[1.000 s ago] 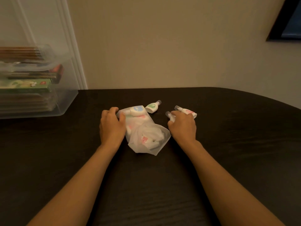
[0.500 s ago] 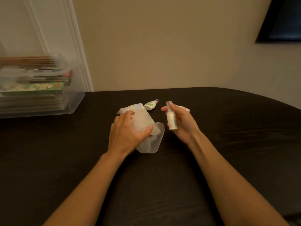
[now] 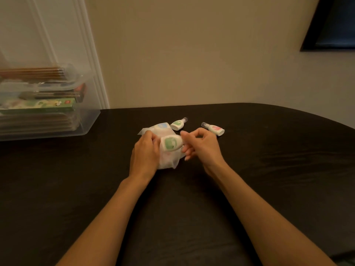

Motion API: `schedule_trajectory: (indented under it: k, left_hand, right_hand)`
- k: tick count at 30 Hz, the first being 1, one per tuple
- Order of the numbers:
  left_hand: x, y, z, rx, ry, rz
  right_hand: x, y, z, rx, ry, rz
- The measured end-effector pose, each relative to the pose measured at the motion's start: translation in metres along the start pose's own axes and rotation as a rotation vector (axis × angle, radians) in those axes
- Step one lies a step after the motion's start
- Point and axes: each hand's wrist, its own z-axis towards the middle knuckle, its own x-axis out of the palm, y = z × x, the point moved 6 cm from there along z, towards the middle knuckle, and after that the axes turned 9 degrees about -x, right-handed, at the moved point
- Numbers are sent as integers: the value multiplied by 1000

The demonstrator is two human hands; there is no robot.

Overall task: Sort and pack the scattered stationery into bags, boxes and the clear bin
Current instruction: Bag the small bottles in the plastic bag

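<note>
On the dark table lies a translucent white bag (image 3: pixel 167 162) with small bottles inside; a blue-labelled one (image 3: pixel 161 125) shows through its far end. My left hand (image 3: pixel 145 152) grips the bag at its near side. My right hand (image 3: pixel 201 145) pinches the narrow end of a small white bottle with a green label (image 3: pixel 170 144), which lies across the top of the bag between both hands. Two more small bottles lie loose behind: a green-labelled one (image 3: pixel 178 124) and a pink-labelled one (image 3: pixel 214 129).
A clear plastic bin (image 3: pixel 89 120) stands at the far left of the table, stacked with flat boxes and packets, a green box (image 3: pixel 38 107) among them. A wall runs behind the table, and the table's far right edge curves.
My right hand lifted a small bottle off the table and brought it left onto the bag. My left hand shifted along the bag and now grips it beside the bottle.
</note>
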Motion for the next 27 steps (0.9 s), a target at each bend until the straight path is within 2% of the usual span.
schedule_trajectory:
  k: [2,7,13,16,22,25,27]
  left_hand:
    - [0,-3,-1,-3,-6,-7]
    - [0,0,3,-77,-13,-39]
    - [-10,-10,-2,80,-85,-57]
    - [-13,-15,-4,178,-77,-72]
    - [-4,-16,-3,258,143,85]
    - [-4,-14,-2,206,135,205]
    - [-5,-11,0,109,148,264]
  right_hand:
    - [-3,-2,-1,33,-17,-15]
    - [11,1,-2,-2,261,-131]
    - [14,4,-7,-134,410,-468]
    - [13,4,-7,-147,402,-509]
    - [0,3,-1,-107,267,-548]
    - [2,0,-1,-105,228,-583]
    - [3,0,-1,-117,212,-626]
